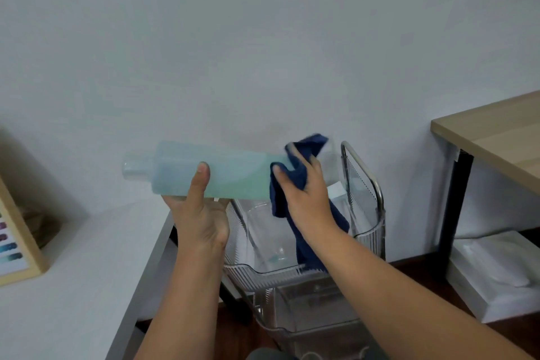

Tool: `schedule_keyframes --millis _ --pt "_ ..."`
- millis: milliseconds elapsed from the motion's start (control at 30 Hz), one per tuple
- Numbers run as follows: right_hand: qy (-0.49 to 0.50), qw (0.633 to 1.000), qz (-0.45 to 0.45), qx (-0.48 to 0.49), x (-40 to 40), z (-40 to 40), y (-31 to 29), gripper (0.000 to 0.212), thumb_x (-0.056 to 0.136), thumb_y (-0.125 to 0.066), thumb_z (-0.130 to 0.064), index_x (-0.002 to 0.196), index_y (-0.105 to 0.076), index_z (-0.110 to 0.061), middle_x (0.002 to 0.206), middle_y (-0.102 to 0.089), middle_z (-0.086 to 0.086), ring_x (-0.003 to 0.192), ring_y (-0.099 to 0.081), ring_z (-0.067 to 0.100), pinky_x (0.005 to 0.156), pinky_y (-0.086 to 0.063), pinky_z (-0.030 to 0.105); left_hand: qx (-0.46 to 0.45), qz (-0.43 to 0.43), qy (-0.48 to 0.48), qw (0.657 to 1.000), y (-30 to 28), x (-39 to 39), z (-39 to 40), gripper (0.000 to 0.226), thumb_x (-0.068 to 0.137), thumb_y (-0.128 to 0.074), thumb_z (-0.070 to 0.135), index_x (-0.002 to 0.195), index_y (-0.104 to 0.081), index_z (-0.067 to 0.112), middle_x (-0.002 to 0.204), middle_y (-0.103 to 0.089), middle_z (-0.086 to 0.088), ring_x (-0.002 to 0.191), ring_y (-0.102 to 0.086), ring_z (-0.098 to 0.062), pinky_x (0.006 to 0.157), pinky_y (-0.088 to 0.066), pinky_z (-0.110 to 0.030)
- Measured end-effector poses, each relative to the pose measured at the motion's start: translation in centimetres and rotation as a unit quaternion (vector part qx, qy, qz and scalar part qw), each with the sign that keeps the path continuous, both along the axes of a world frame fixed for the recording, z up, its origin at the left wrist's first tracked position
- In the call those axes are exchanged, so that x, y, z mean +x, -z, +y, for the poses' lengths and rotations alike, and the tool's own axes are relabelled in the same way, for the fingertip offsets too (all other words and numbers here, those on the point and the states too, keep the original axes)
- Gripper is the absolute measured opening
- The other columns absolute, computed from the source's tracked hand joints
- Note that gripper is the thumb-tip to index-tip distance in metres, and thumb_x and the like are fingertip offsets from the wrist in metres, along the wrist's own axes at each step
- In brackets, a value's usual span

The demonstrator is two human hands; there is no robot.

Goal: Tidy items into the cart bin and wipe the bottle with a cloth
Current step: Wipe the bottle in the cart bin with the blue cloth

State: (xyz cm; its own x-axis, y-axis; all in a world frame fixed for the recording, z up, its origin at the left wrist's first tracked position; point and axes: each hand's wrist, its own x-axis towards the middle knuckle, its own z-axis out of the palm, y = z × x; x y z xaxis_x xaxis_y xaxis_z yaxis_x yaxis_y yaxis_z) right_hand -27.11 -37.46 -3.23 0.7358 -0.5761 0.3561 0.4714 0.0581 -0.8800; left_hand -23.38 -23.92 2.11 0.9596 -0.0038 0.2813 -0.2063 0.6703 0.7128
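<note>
The left hand (201, 213) holds a pale green translucent bottle (210, 172) on its side in the air, thumb over the front and fingers wrapped underneath, cap end pointing left. The right hand (304, 193) is closed around a dark blue cloth (292, 184), pressing it against the bottle's base end, with the cloth's tail hanging down. Both are above the clear ribbed cart bin (263, 272), which stands between the white counter's (73, 286) right edge and a wooden table (496, 137).
</note>
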Motion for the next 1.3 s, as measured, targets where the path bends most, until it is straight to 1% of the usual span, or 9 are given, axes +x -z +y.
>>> schedule_keyframes --millis 67,200,333,433,500,700,800,967,1300 --pt "0.011 1.000 0.007 -0.019 0.5 -0.5 -0.9 0.056 0.088 -0.067 -0.032 0.140 -0.046 -0.035 0.140 -0.050 -0.005 0.124 -0.047 -0.001 0.104 -0.038 0.015 0.002 -0.002 -0.004 1.000 0.2 -0.1 0.3 0.059 0.083 -0.069 0.009 0.134 -0.049 0.030 0.127 -0.064 0.002 0.122 -0.060 -0.026 0.090 -0.051 -0.059" --pt "0.042 0.994 0.069 -0.079 0.6 -0.4 -1.4 0.047 0.092 -0.062 -0.034 0.136 -0.052 -0.023 0.131 -0.057 -0.006 0.118 -0.051 0.002 0.105 -0.038 0.024 -0.013 0.011 -0.016 1.000 0.6 0.0 0.7 0.067 0.086 -0.068 0.008 0.143 -0.042 0.028 0.132 -0.061 0.001 0.122 -0.060 -0.025 0.088 -0.053 -0.057" --pt "0.074 0.984 0.082 -0.137 -0.6 0.4 -0.7 0.030 0.094 -0.058 -0.018 0.124 -0.063 -0.016 0.116 -0.063 0.001 0.105 -0.058 0.010 0.084 -0.038 0.002 -0.032 0.025 -0.038 0.998 1.0 -0.2 0.6 0.067 0.086 -0.071 0.007 0.142 -0.038 0.024 0.135 -0.060 -0.002 0.120 -0.061 -0.026 0.086 -0.052 -0.058" --pt "0.085 0.974 0.016 -0.209 -1.7 1.1 0.2 0.045 0.086 -0.061 0.003 0.128 -0.061 -0.014 0.124 -0.059 0.002 0.115 -0.053 0.010 0.099 -0.037 0.011 -0.051 0.042 -0.044 0.997 1.2 -0.2 0.9 0.067 0.088 -0.069 0.009 0.144 -0.036 0.024 0.140 -0.057 -0.005 0.119 -0.063 -0.025 0.090 -0.048 -0.064" --pt "0.065 0.976 -0.016 -0.205 -1.7 0.6 0.0 0.043 0.085 -0.066 -0.001 0.126 -0.063 -0.015 0.126 -0.059 0.003 0.120 -0.053 0.013 0.103 -0.040 0.023 -0.041 0.035 -0.026 0.998 1.2 -0.1 1.3 0.065 0.091 -0.065 0.011 0.147 -0.035 0.024 0.144 -0.053 -0.006 0.124 -0.058 -0.026 0.093 -0.046 -0.064" --pt "-0.182 0.967 0.071 -0.164 -1.2 -1.8 -1.4 0.056 0.068 -0.081 -0.044 0.120 -0.059 -0.045 0.123 -0.061 -0.020 0.111 -0.058 -0.002 0.094 -0.047 0.017 -0.008 -0.009 0.053 0.998 0.1 -0.4 3.2 0.101 0.071 -0.085 0.029 0.154 -0.028 0.017 0.156 -0.034 -0.013 0.140 -0.038 -0.035 0.109 -0.033 -0.060" --pt "-0.188 0.966 0.105 -0.143 -1.1 -1.2 -0.5 0.075 0.054 -0.086 -0.054 0.121 -0.053 -0.050 0.120 -0.060 -0.022 0.107 -0.059 -0.006 0.091 -0.048 0.017 0.021 -0.047 0.059 0.997 0.5 0.0 3.9 0.069 0.094 -0.059 0.020 0.154 -0.025 0.017 0.153 -0.039 -0.011 0.138 -0.040 -0.032 0.105 -0.040 -0.055" --pt "-0.192 0.966 0.129 -0.119 -1.0 -1.1 0.3 0.097 0.049 -0.090 -0.052 0.131 -0.039 -0.052 0.130 -0.056 -0.012 0.116 -0.056 0.004 0.101 -0.048 0.031 0.050 -0.097 0.038 0.993 0.9 0.4 4.2 0.050 0.100 -0.042 0.007 0.146 -0.034 0.026 0.140 -0.045 -0.004 0.130 -0.045 -0.030 0.108 -0.029 -0.064" --pt "-0.106 0.970 0.185 -0.121 -1.3 -1.0 1.2 0.090 0.057 -0.091 -0.029 0.132 -0.043 -0.037 0.122 -0.054 -0.017 0.114 -0.053 0.007 0.096 -0.047 0.026 0.096 -0.141 0.017 0.985 -0.5 0.9 2.5 0.085 0.080 -0.066 -0.004 0.145 -0.015 0.017 0.134 -0.051 -0.004 0.123 -0.052 -0.024 0.105 -0.041 -0.053"
